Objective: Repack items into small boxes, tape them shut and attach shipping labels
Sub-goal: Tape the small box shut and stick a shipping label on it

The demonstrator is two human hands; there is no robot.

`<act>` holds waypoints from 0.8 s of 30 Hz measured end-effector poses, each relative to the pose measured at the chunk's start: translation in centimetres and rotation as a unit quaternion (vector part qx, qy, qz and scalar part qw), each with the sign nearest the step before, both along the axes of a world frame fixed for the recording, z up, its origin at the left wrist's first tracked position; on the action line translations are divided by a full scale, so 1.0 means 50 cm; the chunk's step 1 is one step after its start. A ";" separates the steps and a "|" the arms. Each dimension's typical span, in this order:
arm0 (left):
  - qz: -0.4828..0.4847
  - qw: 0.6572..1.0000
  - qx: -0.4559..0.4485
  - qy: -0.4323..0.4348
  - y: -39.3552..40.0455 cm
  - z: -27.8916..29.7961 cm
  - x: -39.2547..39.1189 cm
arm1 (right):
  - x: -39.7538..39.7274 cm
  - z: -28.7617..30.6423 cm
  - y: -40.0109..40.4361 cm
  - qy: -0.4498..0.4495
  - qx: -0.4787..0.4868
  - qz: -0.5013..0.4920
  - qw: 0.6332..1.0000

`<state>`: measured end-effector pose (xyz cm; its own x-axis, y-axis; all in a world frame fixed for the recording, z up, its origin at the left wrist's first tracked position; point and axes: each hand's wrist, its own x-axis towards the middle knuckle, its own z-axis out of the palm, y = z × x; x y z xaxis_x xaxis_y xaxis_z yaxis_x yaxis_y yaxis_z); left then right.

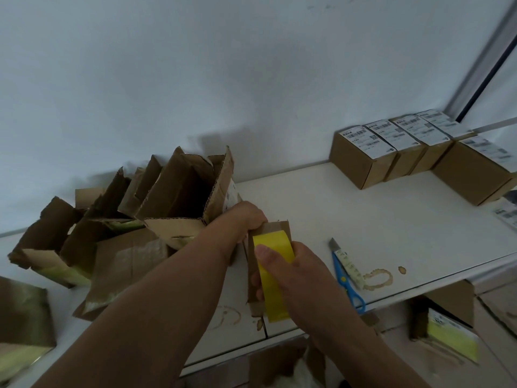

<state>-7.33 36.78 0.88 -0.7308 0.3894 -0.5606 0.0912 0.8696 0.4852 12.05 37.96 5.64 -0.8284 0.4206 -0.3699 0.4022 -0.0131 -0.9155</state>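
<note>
Taping step: left hand (246,217) grips box (275,229) far end, right hand (291,271) clamps yellow tape (272,275). Next, likely: pull strip along seam, cut.

Left hand (246,219) and right hand (291,271) both gripping.

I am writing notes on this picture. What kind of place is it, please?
Probably a small parcel-packing station, perhaps at home. Labelled boxes stand in a row on a white table, torn cartons pile up left, and hands tape a box.
</note>
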 end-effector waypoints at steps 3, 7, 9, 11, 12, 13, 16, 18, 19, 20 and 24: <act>-0.066 0.982 0.127 0.120 0.008 -0.004 0.020 | 0.002 0.000 0.002 -0.005 0.008 0.000 1.000; -0.236 0.968 0.008 0.086 0.021 0.001 0.068 | 0.003 0.007 -0.003 -0.007 0.016 -0.001 1.000; -0.275 0.954 -0.035 0.117 0.017 -0.013 0.064 | 0.005 0.009 -0.006 -0.016 0.037 -0.002 0.999; -0.275 0.951 -0.035 0.139 0.016 -0.022 0.059 | 0.007 0.010 -0.006 -0.019 0.030 -0.007 0.999; -0.277 0.948 -0.039 0.152 0.020 -0.028 0.057 | 0.011 0.012 -0.006 -0.022 0.022 -0.012 0.999; -0.281 0.944 -0.050 0.167 0.025 -0.034 0.056 | 0.014 0.012 -0.004 -0.028 0.015 -0.017 0.999; -0.275 0.938 -0.070 0.200 0.032 -0.049 0.053 | 0.031 0.015 -0.005 -0.056 0.008 -0.006 0.998; -0.275 0.937 -0.062 0.208 0.028 -0.054 0.054 | 0.045 0.014 -0.010 -0.078 0.017 0.012 0.997; -0.278 0.935 -0.060 0.212 0.028 -0.054 0.054 | 0.051 0.012 -0.011 -0.082 0.018 0.014 0.996; -0.281 0.933 -0.061 0.215 0.027 -0.052 0.056 | 0.056 0.010 -0.013 -0.082 0.014 0.009 0.997; -0.284 0.929 -0.076 0.225 0.028 -0.048 0.063 | 0.074 0.004 -0.026 -0.081 0.001 -0.004 0.997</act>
<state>-4.18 38.18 -1.50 -0.6058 0.7247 -0.3283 0.7199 0.6750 0.1615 15.76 36.66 5.86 -0.7545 0.4281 -0.4975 0.5447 -0.0144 -0.8385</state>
